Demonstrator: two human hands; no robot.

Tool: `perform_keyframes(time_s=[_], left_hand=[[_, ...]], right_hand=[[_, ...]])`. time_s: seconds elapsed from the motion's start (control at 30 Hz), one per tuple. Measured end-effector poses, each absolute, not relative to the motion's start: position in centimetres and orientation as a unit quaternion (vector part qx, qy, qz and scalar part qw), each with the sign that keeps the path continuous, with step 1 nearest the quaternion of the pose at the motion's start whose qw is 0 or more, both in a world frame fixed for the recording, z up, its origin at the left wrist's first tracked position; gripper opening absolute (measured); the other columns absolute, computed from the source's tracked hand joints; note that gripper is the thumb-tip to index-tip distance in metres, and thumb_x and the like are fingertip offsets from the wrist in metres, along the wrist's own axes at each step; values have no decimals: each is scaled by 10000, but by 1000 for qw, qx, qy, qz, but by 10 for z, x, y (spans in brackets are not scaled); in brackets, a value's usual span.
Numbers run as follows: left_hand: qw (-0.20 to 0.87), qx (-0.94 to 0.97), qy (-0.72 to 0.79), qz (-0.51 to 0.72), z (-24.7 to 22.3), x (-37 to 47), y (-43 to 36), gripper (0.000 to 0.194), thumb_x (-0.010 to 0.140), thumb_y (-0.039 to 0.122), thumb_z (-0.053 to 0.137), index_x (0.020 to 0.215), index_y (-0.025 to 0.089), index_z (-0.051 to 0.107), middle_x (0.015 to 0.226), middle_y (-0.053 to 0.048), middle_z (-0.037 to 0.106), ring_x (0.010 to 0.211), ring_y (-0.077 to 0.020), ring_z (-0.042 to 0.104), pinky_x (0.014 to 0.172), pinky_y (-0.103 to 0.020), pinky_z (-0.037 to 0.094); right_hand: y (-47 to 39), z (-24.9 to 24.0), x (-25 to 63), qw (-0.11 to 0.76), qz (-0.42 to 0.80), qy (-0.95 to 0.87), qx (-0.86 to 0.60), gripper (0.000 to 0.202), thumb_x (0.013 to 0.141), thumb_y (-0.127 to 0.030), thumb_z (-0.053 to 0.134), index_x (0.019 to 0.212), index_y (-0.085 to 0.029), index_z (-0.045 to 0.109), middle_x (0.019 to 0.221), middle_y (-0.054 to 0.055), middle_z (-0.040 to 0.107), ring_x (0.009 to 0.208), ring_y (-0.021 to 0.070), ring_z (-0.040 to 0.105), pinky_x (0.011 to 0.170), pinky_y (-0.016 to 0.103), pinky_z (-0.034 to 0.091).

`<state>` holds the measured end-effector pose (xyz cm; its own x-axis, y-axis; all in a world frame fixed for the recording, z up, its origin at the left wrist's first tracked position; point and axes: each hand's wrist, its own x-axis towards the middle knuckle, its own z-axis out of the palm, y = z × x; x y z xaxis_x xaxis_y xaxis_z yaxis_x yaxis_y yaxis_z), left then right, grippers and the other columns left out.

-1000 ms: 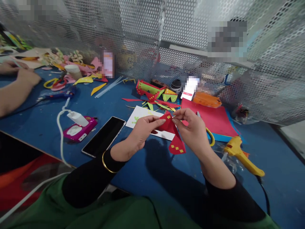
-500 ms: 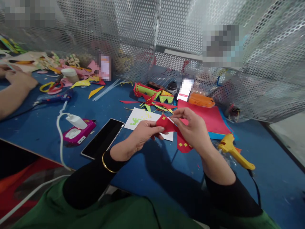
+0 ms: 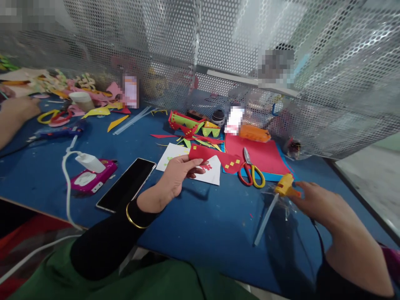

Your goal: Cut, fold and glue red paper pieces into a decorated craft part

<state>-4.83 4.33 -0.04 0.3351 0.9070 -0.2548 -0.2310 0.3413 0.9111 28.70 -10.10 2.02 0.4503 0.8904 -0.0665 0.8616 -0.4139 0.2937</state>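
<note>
My left hand (image 3: 176, 177) pinches the left end of a red cutout (image 3: 215, 156) dotted with small yellow squares. Under it lies a white sheet (image 3: 212, 177) bearing small green, yellow and red pieces. Over at the right, my right hand (image 3: 321, 204) is wrapped round the handle of a yellow glue gun (image 3: 285, 185), which has a clear glue stick (image 3: 265, 221) at its back end. Scissors (image 3: 252, 171) with one red and one yellow handle lie between the cutout and the glue gun, partly on red sheets (image 3: 271, 156).
A dark phone (image 3: 126, 185) and a purple socket block (image 3: 96, 179) with a white cable lie on the left. Paper scraps (image 3: 190, 135), an orange case (image 3: 254, 133) and a lit phone (image 3: 234, 119) are behind. Another person's hand (image 3: 21, 110) is at far left.
My right hand has let go of the red cutout, moved right and taken hold of the glue gun. The cutout is now stretched out, and the scissors have come into view.
</note>
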Motion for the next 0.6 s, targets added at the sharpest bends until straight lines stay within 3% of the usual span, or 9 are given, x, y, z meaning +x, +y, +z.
perform_keyframes(time_s=[0.17, 0.33, 0.47, 0.6], left_hand=[[695, 414, 426, 405, -2, -48, 45, 135, 745, 267, 793, 845, 177, 784, 946, -91, 798, 663, -130, 687, 580, -233, 439], [689, 418, 433, 405, -1, -48, 45, 152, 773, 277, 771, 884, 174, 781, 995, -108, 796, 680, -138, 692, 593, -246, 446], [692, 419, 427, 403, -1, -48, 45, 160, 772, 288, 781, 881, 170, 779, 1002, -108, 797, 680, -133, 696, 587, -236, 444], [697, 423, 412, 407, -3, -49, 45, 162, 778, 292, 775, 886, 172, 782, 990, -102, 797, 680, -135, 702, 584, -237, 447]], right_hand=[[-103, 5, 290, 177, -1, 493, 852, 320, 995, -357, 395, 1063, -232, 681, 1185, 132, 728, 1103, 313, 698, 823, 404, 486], [-102, -6, 299, 195, 28, 483, 853, 193, 951, -288, 466, 1002, -235, 645, 1133, 121, 734, 1072, 306, 708, 808, 412, 488], [-103, -8, 313, 111, 32, 541, 833, 168, 890, -377, 544, 746, -293, 562, 879, 145, 732, 828, 345, 732, 648, 429, 470], [-103, 4, 315, 5, 53, 539, 840, 321, 822, -423, 615, 614, -350, 382, 698, 131, 643, 670, 343, 677, 587, 442, 446]])
